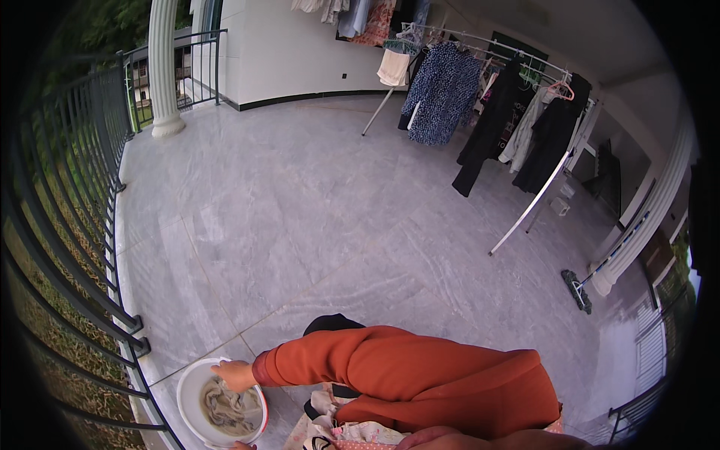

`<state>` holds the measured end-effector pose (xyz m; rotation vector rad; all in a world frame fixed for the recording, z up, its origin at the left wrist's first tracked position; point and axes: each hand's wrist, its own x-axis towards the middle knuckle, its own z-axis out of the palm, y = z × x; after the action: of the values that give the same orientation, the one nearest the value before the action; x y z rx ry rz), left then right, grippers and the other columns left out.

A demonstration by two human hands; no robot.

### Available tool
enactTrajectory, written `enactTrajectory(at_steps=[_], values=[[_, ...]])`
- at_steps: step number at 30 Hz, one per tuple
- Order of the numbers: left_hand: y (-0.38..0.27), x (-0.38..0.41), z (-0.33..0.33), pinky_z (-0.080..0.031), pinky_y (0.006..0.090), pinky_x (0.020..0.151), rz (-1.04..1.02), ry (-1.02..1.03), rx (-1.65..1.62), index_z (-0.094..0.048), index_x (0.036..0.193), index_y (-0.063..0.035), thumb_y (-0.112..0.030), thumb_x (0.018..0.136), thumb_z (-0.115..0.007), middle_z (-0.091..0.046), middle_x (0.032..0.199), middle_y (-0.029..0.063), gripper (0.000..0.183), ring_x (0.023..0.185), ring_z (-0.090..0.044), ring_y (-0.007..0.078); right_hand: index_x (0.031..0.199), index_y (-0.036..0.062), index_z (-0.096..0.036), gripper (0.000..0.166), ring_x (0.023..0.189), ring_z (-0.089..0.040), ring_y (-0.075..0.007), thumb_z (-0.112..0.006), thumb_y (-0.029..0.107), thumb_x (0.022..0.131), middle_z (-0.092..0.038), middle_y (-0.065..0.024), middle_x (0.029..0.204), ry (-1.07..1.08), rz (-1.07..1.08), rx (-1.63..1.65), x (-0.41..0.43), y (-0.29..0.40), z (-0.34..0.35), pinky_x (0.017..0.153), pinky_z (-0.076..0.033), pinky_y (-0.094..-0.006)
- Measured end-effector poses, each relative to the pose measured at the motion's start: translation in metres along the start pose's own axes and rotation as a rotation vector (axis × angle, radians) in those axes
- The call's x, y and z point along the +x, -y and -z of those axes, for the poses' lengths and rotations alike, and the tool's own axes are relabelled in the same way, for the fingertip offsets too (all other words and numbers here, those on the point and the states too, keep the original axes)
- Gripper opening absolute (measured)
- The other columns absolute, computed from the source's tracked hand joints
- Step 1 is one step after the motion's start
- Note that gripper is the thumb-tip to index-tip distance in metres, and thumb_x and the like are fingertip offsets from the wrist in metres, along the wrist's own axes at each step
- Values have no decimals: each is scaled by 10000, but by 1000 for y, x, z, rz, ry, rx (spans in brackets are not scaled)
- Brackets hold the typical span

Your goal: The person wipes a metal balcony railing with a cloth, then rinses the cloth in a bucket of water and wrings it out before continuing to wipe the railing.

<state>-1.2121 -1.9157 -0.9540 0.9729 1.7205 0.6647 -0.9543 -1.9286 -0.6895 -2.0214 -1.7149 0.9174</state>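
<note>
A white bucket (188, 394) with a red mark on its outer side stands low at the left, by the railing. Wet greyish-beige cloth (228, 410) lies inside it in cloudy water. My right hand (233, 376), at the end of an orange sleeve, reaches across the bucket's far rim, its fingers over the inside. Whether it grips the rim or the cloth cannot be made out. Only some fingers of my left hand (243, 445) show at the bottom edge, beside the near rim; the rest is cut off.
A dark metal railing (93, 140) runs along the left edge, past a white column (166, 67). At the right, a drying rack (554, 191) carries hanging clothes (444, 93). Beyond it a mop (578, 292) leans towards another column (647, 219). Grey tiles (270, 225) cover the floor.
</note>
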Motion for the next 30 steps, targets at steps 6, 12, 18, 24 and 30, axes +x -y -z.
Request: enactTrajectory(at_steps=[6,12,18,24,30], values=[[-4,-4,-4,-497,396,337,23,25,12,-223,1211,111,-122,826,-396,-514,1008,311,482,590,-593,352,1287,-17,-403,565,1043,-553,-404,-595,87,766,-514,-263,1143,26,12,-39,-14,-5,-20,848,-465,-459],[4,-5,6,-489,390,324,53,36,16,-223,1204,118,-120,827,-391,-526,977,310,477,543,-592,345,1236,16,-442,499,1034,-572,-412,-606,94,771,-481,-272,1196,194,323,-296,-15,-30,-46,845,-476,-457],[-1,-29,23,-484,385,307,-77,-16,-291,-274,1128,117,-95,829,-413,-552,871,294,391,418,-556,313,1006,57,-518,252,793,-636,-361,-584,116,771,-561,-186,955,207,653,-532,3,-26,-77,697,-511,-459],[-52,-82,30,-489,358,324,-7,65,-150,-284,1119,122,-55,843,-462,-557,878,266,373,474,-603,279,1091,58,-557,280,849,-638,-363,-525,85,814,-567,-202,1001,224,568,-543,10,-28,-73,703,-526,-454],[-51,-110,44,-518,342,359,57,17,-254,-280,1110,137,-31,847,-485,-561,926,284,373,499,-621,290,1244,81,-508,457,966,-606,-361,-592,110,795,-540,-210,1099,347,466,-663,49,-22,-87,822,-498,-433]])
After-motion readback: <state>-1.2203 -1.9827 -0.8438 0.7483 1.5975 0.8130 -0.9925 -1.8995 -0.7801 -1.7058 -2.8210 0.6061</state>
